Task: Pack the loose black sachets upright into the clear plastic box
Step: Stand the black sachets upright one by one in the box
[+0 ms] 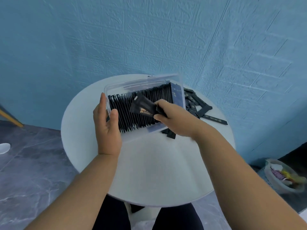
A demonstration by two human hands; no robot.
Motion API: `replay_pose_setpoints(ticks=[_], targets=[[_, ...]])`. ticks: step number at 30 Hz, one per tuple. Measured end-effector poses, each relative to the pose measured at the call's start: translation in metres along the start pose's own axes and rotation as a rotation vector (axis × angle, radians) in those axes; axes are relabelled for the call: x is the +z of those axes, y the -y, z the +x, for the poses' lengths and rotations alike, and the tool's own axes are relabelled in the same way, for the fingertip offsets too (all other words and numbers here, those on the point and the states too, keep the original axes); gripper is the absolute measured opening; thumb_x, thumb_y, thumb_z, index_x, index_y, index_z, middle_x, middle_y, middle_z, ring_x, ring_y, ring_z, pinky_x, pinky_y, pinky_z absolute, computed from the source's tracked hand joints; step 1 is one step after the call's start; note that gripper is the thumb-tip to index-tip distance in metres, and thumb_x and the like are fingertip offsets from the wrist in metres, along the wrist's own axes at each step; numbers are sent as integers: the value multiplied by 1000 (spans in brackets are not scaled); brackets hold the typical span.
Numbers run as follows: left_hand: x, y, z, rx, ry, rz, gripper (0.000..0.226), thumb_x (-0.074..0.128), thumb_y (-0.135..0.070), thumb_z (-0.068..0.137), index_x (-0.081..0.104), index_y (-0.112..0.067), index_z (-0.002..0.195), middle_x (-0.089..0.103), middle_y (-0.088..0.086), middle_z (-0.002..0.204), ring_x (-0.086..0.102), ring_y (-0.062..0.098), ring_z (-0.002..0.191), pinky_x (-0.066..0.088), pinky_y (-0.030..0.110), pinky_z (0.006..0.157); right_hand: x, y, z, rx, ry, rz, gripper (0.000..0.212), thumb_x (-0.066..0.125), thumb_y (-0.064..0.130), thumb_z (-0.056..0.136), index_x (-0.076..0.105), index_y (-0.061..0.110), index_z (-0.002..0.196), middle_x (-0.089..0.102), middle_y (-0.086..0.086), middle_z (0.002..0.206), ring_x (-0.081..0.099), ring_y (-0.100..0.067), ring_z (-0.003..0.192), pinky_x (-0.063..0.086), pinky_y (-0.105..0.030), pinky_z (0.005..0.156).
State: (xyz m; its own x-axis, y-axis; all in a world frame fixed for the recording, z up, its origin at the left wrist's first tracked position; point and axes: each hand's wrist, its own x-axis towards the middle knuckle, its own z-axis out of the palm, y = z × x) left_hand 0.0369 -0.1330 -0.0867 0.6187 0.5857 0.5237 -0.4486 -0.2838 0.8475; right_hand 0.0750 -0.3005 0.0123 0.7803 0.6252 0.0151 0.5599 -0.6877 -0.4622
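Sachet (142,107) over packed row (131,122) in clear plastic box (142,82), table's (149,163) 12 o'clock. My right hand (172,118) fingers clamp its 3 o'clock end. Left hand (106,125) grips box wall, 9 o'clock. Loose sachets (199,105): 2 o'clock. Risk: row tight, so forcing could buckle the sachet.

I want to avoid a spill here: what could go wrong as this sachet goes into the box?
1. The packed row looks tight, so the sachet in the right hand may crumple or knock neighbours askew.
2. The clear plastic box seems tipped, steadied only by the left hand; a slip could spill it.
3. Loose sachets lie near the table edge; the right forearm might sweep some off.
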Motion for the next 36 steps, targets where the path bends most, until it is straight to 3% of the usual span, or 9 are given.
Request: replay_pose_setpoints(ticks=[4,9,13,18,22,25,27,31,36], targets=[[-1,-1,0,-14,7,-16,49,40,-19,94,20,-31,137,40,-16,119,36,-26,109,27,-4,87,13,4,44,-69,230,-254,7,47,19,97,49,15,102,54,-3,90,52,-22,81,40,-35,69],[-2,-2,1,-36,13,-29,45,40,-23,93,26,-41,131,36,-20,126,35,-26,111,27,-5,85,24,1,55,-106,320,-312,31,41,25,99,56,12,124,54,-8,122,50,-25,112,38,-38,100],[0,-1,3,-46,19,-39,44,40,-24,93,27,-45,129,36,-19,126,36,-24,112,28,-4,85,13,-4,47,-124,152,-372,35,36,35,100,55,19,125,54,-1,119,46,-21,108,33,-28,94],[-1,2,4,-55,31,-51,45,40,-24,93,26,-42,132,36,-21,128,34,-22,118,27,-4,89,-10,-5,36,-11,-140,-298,35,36,46,97,55,18,100,56,4,83,55,-15,76,45,-31,67],[-1,3,3,-59,33,-52,45,40,-24,93,25,-40,133,36,-21,129,33,-22,120,27,-3,91,-26,-9,29,117,-338,145,22,51,40,93,60,20,89,63,-9,61,55,-17,46,45,-21,47],[-1,3,3,-55,34,-59,46,40,-23,94,24,-37,134,34,-22,130,32,-23,120,26,-3,92,-31,-13,26,152,-415,545,5,60,20,91,63,16,92,69,-16,75,66,-19,54,55,-22,55],[-1,3,4,-52,31,-62,45,40,-22,94,26,-38,133,34,-23,130,32,-23,120,27,-3,92,-28,-16,26,163,-438,658,10,61,11,90,63,7,99,69,-12,81,71,-16,67,58,-24,65],[0,3,4,-53,33,-70,44,40,-22,94,27,-41,131,33,-23,131,31,-22,121,26,-3,92,-17,-15,32,182,-622,599,17,64,14,87,63,-2,94,72,-5,74,71,-11,68,58,-23,68],[-1,5,4,-50,36,-82,42,41,-35,93,28,-44,131,33,-23,132,32,-20,123,27,-2,93,-6,-8,42,160,-743,489,10,66,14,85,58,9,82,69,-2,66,69,-7,62,59,-30,67]])
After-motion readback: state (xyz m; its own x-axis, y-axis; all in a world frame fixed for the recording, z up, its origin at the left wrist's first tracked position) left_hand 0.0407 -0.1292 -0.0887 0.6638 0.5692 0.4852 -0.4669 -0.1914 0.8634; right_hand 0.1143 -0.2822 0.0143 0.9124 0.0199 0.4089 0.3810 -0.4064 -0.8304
